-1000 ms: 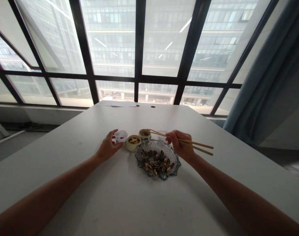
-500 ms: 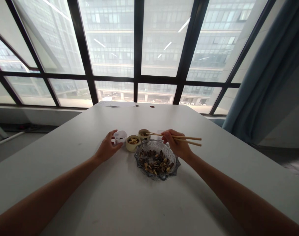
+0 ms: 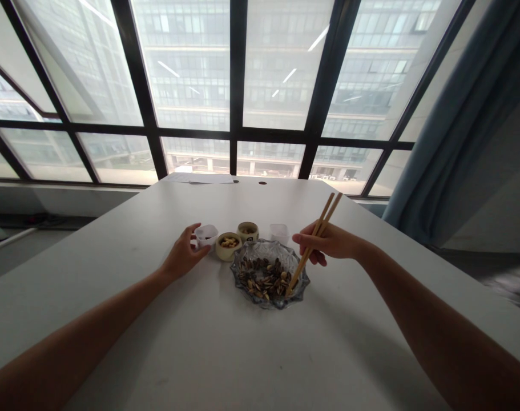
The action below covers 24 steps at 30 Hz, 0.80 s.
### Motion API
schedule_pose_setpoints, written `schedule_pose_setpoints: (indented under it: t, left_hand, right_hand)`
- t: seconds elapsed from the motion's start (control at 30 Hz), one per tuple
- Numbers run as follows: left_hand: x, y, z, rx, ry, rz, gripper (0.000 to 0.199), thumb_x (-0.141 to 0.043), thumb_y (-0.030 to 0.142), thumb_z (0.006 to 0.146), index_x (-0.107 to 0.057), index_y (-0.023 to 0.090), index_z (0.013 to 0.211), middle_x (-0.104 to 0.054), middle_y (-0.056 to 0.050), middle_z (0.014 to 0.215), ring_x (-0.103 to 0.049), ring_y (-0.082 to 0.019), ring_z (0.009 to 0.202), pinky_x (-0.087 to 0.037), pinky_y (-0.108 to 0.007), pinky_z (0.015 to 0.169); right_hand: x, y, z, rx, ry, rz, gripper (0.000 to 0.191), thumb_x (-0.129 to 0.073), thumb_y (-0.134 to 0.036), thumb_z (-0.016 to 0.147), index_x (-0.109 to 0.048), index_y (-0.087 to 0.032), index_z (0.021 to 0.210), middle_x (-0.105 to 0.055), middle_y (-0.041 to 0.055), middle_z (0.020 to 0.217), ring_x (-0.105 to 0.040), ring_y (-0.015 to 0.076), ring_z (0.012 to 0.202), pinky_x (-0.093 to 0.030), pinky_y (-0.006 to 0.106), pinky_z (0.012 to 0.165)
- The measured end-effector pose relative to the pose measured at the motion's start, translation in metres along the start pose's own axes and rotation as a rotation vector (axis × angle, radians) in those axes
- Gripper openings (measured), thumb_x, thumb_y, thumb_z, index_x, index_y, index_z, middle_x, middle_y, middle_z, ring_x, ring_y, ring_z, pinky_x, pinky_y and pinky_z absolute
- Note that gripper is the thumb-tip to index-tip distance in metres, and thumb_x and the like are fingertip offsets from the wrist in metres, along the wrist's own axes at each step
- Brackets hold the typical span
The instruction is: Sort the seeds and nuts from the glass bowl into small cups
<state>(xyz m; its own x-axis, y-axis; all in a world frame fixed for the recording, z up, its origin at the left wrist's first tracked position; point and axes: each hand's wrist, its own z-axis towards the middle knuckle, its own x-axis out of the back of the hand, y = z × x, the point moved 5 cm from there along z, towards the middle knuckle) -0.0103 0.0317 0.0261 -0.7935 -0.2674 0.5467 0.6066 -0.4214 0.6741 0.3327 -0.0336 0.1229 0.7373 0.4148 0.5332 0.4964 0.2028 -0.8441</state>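
Note:
A pair of wooden chopsticks (image 3: 314,240) is held in my right hand (image 3: 328,241), tips down among the seeds and nuts (image 3: 266,278) at the right side of a scalloped glass bowl (image 3: 270,251). My left hand (image 3: 186,251) curls its fingers and thumb around a small white plastic cup (image 3: 206,234), which stands on the table with a little dark content. Beside it is a round cream pot (image 3: 225,254) filled with pale nuts. A second cream pot (image 3: 248,235), with a dark mark on its side, holds some small pieces behind the glass bowl.
Another translucent plastic cup (image 3: 279,233) stands behind the glass bowl, near my right hand. White paper sheets (image 3: 200,178) lie at the far edge of the white table (image 3: 208,354). Large windows rise beyond, and a blue curtain (image 3: 435,148) hangs at the right.
My right hand has moved from over the far cream pot to the right, tilting the chopsticks upright with their tips now in the glass bowl. My left hand stays at the plastic cup.

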Motion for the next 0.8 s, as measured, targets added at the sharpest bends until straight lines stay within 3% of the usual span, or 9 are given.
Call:
schedule_pose_setpoints:
  t: [0.07,0.3,0.37,0.47,0.53,0.63,0.73,0.8]
  left_hand:
    - [0.000,-0.001,0.000,0.005,-0.005,0.003,0.075,-0.067,0.049,0.072,-0.046,0.015,0.134,-0.064,-0.016,0.120,-0.065,-0.027,0.103,-0.059,-0.039,0.077]
    - [0.000,0.000,0.000,-0.003,0.006,0.012,0.072,-0.066,0.049,0.072,-0.048,0.016,0.134,-0.064,-0.016,0.121,-0.065,-0.027,0.103,-0.059,-0.040,0.076]
    - [0.000,0.000,0.000,-0.002,0.003,0.017,0.073,-0.067,0.050,0.072,-0.047,0.016,0.134,-0.064,-0.016,0.121,-0.065,-0.027,0.104,-0.059,-0.040,0.076]
    - [0.000,0.000,0.000,0.005,-0.001,0.017,0.074,-0.067,0.050,0.072,-0.047,0.015,0.134,-0.063,-0.016,0.122,-0.064,-0.027,0.103,-0.059,-0.040,0.077]
    - [0.000,0.000,0.000,0.005,-0.002,0.009,0.074,-0.067,0.050,0.072,-0.047,0.015,0.134,-0.064,-0.016,0.121,-0.064,-0.027,0.102,-0.059,-0.040,0.077]
    - [0.000,0.000,0.000,-0.001,0.001,0.001,0.074,-0.067,0.049,0.072,-0.047,0.015,0.134,-0.064,-0.016,0.121,-0.064,-0.026,0.101,-0.058,-0.040,0.077]
    - [0.000,0.001,0.000,-0.004,0.010,0.003,0.073,-0.067,0.049,0.071,-0.048,0.016,0.133,-0.064,-0.015,0.119,-0.065,-0.026,0.100,-0.058,-0.039,0.076]
    - [0.000,0.001,0.000,-0.001,0.015,0.004,0.072,-0.067,0.049,0.071,-0.048,0.016,0.133,-0.065,-0.015,0.118,-0.065,-0.026,0.100,-0.058,-0.038,0.075]
  right_hand:
    - [-0.009,0.001,0.005,0.000,0.000,-0.003,0.056,-0.069,-0.066,0.074,-0.068,-0.012,0.063,-0.064,0.0037,0.047,-0.056,0.0100,0.035,-0.046,0.019,0.037]
    - [-0.009,-0.002,0.012,0.141,0.290,0.046,0.055,-0.065,-0.067,0.077,-0.065,-0.013,0.066,-0.062,0.0016,0.048,-0.056,0.0092,0.037,-0.044,0.018,0.036]
    - [-0.010,-0.004,0.010,0.124,0.269,0.104,0.056,-0.065,-0.069,0.076,-0.063,-0.014,0.064,-0.061,0.0012,0.045,-0.053,0.0088,0.034,-0.042,0.018,0.034]
    - [-0.025,-0.007,0.010,0.059,0.079,0.135,0.056,-0.067,-0.068,0.075,-0.062,-0.014,0.063,-0.061,0.0016,0.044,-0.052,0.0094,0.032,-0.042,0.019,0.033]
    - [-0.036,-0.007,0.012,0.023,0.024,0.126,0.056,-0.067,-0.069,0.073,-0.061,-0.014,0.063,-0.062,0.0019,0.045,-0.053,0.0097,0.032,-0.043,0.019,0.033]
    - [-0.039,-0.005,0.017,0.044,0.172,0.117,0.056,-0.068,-0.070,0.072,-0.060,-0.015,0.064,-0.062,0.0010,0.046,-0.054,0.0093,0.034,-0.042,0.018,0.034]
    - [-0.027,-0.002,0.017,0.088,0.351,0.092,0.058,-0.067,-0.072,0.072,-0.060,-0.015,0.063,-0.061,0.0008,0.047,-0.054,0.0085,0.035,-0.041,0.017,0.034]
    - [-0.016,-0.002,0.014,0.094,0.392,0.096,0.060,-0.065,-0.074,0.072,-0.060,-0.015,0.061,-0.060,0.0010,0.045,-0.052,0.0081,0.033,-0.039,0.017,0.032]
